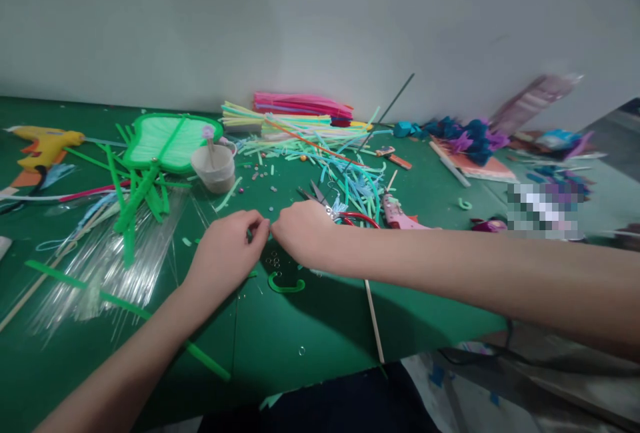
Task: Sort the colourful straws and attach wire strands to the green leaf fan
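As we catalogue the head view, two bare hands come together over a green tabletop (280, 353), fingertips just beside each other. Left hand (227, 246): thumb and finger drawn together; right hand (305, 231): fingers curled inward; we cannot tell whether either grips anything. Small rings (276, 262): several, loose on the tabletop just below the hands. Green curved piece (286, 289): one, lying near the rings. Scissors (328, 211): red-handled, blades parted, partly behind the right hand. Cup (215, 176): whitish, beyond the left hand. Glue gun (47, 147): yellow, far left.
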The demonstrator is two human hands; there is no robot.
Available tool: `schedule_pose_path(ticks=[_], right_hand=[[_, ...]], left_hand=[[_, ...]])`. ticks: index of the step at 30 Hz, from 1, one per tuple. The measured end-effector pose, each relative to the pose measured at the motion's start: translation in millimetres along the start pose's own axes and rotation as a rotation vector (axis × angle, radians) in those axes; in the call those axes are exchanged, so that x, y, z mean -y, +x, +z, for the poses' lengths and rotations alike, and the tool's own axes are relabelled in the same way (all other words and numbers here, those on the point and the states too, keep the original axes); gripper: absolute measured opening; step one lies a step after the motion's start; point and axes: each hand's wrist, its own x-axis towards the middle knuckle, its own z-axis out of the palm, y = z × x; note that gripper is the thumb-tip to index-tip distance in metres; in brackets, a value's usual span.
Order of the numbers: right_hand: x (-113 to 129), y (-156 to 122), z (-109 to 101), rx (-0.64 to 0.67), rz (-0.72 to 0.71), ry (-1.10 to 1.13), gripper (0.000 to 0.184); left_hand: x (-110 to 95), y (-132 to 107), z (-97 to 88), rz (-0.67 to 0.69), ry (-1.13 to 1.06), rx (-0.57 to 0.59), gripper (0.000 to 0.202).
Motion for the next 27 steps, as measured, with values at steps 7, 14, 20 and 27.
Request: schedule_pose_path(ticks=[7,14,20,27], right_hand=[[-7.7,-5.4,-0.9,-0.040,-0.057,-0.036,0.015],[-43.2,-3.3,-9.6,-0.045,-0.282,0.130,0.020],[-50.6,-5.9,-14.0,-0.092,-0.292,0.310,0.026],[-46.5,-25.2,-9.4,-0.321,-0.152,0.299,0.021]], left_hand=[[0.4,-2.6,0.9,0.010,-0.024,0.024,0.025],[6.2,-4.7,10.4,0.069,-0.180,0.220,0.020],[7.9,-1.8,13.4,0.058,-0.168,0.151,0.016],[-0.7,-9.8,6.5,0.169,-0.126,-0.233,0.015]])
